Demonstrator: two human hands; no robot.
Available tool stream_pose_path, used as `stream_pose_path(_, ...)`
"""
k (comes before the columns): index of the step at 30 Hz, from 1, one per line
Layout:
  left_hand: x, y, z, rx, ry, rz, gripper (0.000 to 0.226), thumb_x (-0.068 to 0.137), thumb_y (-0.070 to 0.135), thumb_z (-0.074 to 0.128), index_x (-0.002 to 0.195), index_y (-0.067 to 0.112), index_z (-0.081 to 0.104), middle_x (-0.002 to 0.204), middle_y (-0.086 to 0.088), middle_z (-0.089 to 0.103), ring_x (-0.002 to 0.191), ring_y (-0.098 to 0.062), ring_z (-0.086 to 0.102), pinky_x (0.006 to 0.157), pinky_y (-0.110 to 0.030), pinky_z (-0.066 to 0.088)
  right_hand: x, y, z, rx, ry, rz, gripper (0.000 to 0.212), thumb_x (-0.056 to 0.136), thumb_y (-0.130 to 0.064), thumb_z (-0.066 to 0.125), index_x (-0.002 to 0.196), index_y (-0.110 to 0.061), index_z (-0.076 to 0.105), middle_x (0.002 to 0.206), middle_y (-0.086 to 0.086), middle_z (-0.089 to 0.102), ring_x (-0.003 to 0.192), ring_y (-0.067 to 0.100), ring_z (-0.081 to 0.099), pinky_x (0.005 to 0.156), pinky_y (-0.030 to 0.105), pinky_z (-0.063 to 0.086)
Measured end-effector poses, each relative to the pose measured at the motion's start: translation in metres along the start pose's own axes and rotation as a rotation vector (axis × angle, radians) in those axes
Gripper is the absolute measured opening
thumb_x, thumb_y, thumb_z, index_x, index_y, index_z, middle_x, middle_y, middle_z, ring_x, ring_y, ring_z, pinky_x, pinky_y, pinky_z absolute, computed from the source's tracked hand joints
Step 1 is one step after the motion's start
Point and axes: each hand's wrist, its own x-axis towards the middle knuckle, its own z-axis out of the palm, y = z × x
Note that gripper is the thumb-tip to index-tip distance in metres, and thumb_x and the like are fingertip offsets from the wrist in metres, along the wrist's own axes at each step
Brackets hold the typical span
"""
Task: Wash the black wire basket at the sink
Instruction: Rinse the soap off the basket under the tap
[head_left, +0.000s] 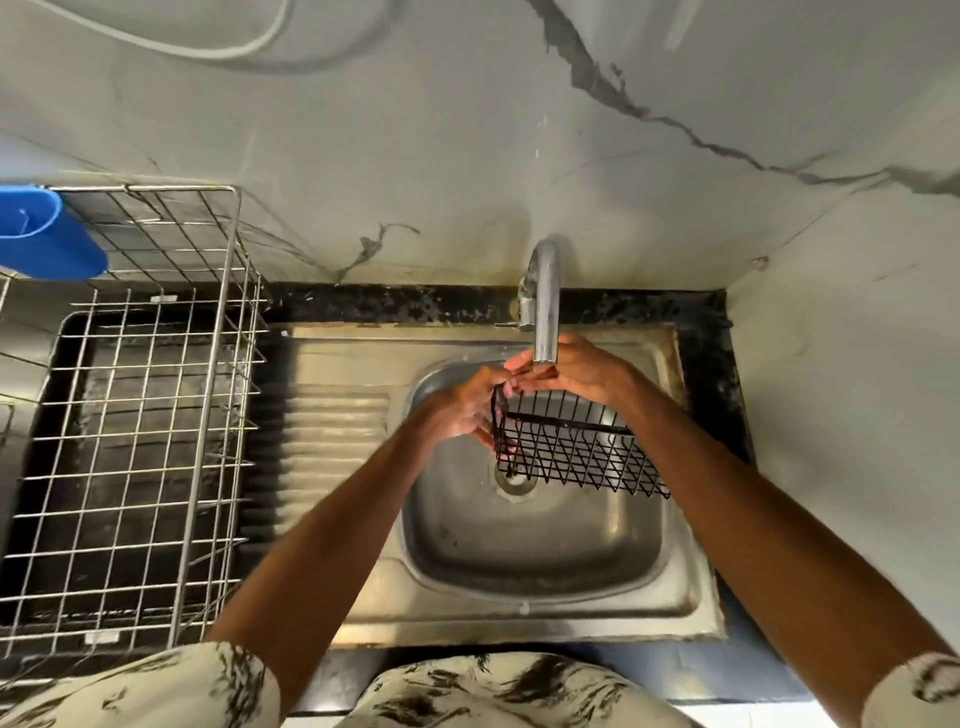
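A person stands at a steel sink (524, 561), seen from above, holding a black wire basket (574, 454) over the basin with both hands. The left hand (462, 413) curls its fingers round the basket's short left end. The right hand (579, 374) grips the far top rim, fingers bent over the wire, fingertips almost meeting those of the left. Just above the right hand's knuckles hangs the spout of a curved chrome tap (545, 296). The basket hangs tilted below and to the right of the hands, its low corner near the drain (515, 480). Whether water is running cannot be told.

This looks like the rinsing or rubbing step, with one end held at the spout. The next move probably calls for turning the basket so that its other sides come under the tap, with a firm grip, since thin wet wire is likely slippery.

The basket is a rectangular, open diamond lattice of thin black wire with a thicker rim bar. The basin is dull, stained steel with rounded corners. Ribbed draining grooves lie left of the left hand, and further left a silvery wire dish rack (130, 426).
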Motion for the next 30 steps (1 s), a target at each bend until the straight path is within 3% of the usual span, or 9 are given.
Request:
stream_pose_path(3,-0.001,0.002,0.000,0.004,-0.011,-0.004,0.067,0.081,0.038,0.049,0.142,0.012,0.048,0.142,-0.019,0.051,0.114,-0.046,0.061,0.070,-0.045,0.062,0.008,0.009,-0.001,-0.015,0.018,0.002,0.028,0.086,-0.019,0.074,0.103,0.004,0.073,0.112,0.029,0.071,0.104,0.037,0.072,0.097,0.045,0.057)
stream_pose_path(8,-0.001,0.002,-0.002,0.022,0.007,0.003,0.037,0.098,0.030,0.039,0.125,0.015,0.059,0.129,-0.023,0.063,0.104,-0.038,0.065,0.068,-0.043,0.059,0.019,0.031,-0.030,-0.259,0.348,0.072,0.010,0.093,-0.001,0.067,0.099,0.006,0.071,0.102,0.024,0.075,0.086,0.029,0.077,0.084,0.038,0.063)
stream_pose_path(10,-0.002,0.003,-0.001,0.027,0.008,-0.011,0.031,0.098,0.030,0.039,0.116,0.016,0.060,0.129,-0.025,0.063,0.101,-0.038,0.065,0.066,-0.042,0.059,0.017,0.033,-0.026,-0.289,0.317,0.084,0.012,0.092,-0.003,0.069,0.100,0.005,0.072,0.098,0.022,0.076,0.082,0.026,0.077,0.081,0.037,0.063)
stream_pose_path(16,-0.006,0.004,0.008,0.016,-0.022,-0.016,0.041,0.098,0.029,0.038,0.131,0.012,0.055,0.134,-0.025,0.061,0.103,-0.034,0.064,0.070,-0.046,0.057,0.017,0.016,0.003,-0.110,0.141,-0.040,0.028,0.095,-0.010,0.066,0.114,0.010,0.068,0.102,0.025,0.074,0.091,0.031,0.075,0.082,0.036,0.062)
stream_pose_path(20,-0.006,0.003,0.007,0.035,-0.006,-0.028,0.047,0.100,0.033,0.039,0.136,0.009,0.057,0.130,-0.028,0.061,0.100,-0.036,0.063,0.064,-0.042,0.061,0.030,0.023,-0.020,-0.347,0.386,0.069,0.022,0.098,-0.003,0.060,0.109,0.015,0.066,0.092,0.023,0.072,0.080,0.032,0.073,0.091,0.051,0.059)
stream_pose_path(22,-0.007,0.003,0.005,0.053,0.014,-0.024,0.047,0.099,0.033,0.041,0.137,0.008,0.057,0.130,-0.029,0.060,0.099,-0.038,0.063,0.066,-0.043,0.060,0.034,0.031,-0.033,-0.514,0.466,0.051,0.018,0.094,-0.004,0.062,0.095,0.011,0.072,0.088,0.021,0.075,0.079,0.032,0.074,0.086,0.050,0.061)
stream_pose_path(25,-0.009,0.006,0.002,0.068,0.038,-0.018,0.047,0.099,0.034,0.042,0.135,0.008,0.058,0.131,-0.029,0.059,0.101,-0.039,0.063,0.061,-0.040,0.061,0.025,0.034,-0.031,-0.797,0.262,-0.028,0.008,0.093,-0.013,0.069,0.088,-0.009,0.075,0.087,0.009,0.075,0.076,0.014,0.065,0.072,0.030,0.053)
stream_pose_path(28,-0.013,0.009,-0.001,0.077,0.062,-0.034,0.049,0.099,0.034,0.041,0.135,0.006,0.058,0.126,-0.027,0.061,0.099,-0.037,0.064,0.061,-0.040,0.060,0.026,0.039,-0.022,-0.854,0.125,-0.054,0.024,0.093,-0.016,0.072,0.117,-0.013,0.074,0.115,0.004,0.075,0.099,0.017,0.068,0.090,0.028,0.049)
stream_pose_path(30,-0.016,0.008,-0.005,0.075,0.082,-0.043,0.049,0.099,0.034,0.039,0.134,0.005,0.058,0.127,-0.027,0.061,0.099,-0.036,0.064,0.056,-0.039,0.060,0.032,0.040,-0.016,-0.700,0.171,-0.089,0.022,0.091,-0.013,0.073,0.112,-0.015,0.077,0.115,0.004,0.075,0.104,0.022,0.071,0.099,0.035,0.051)
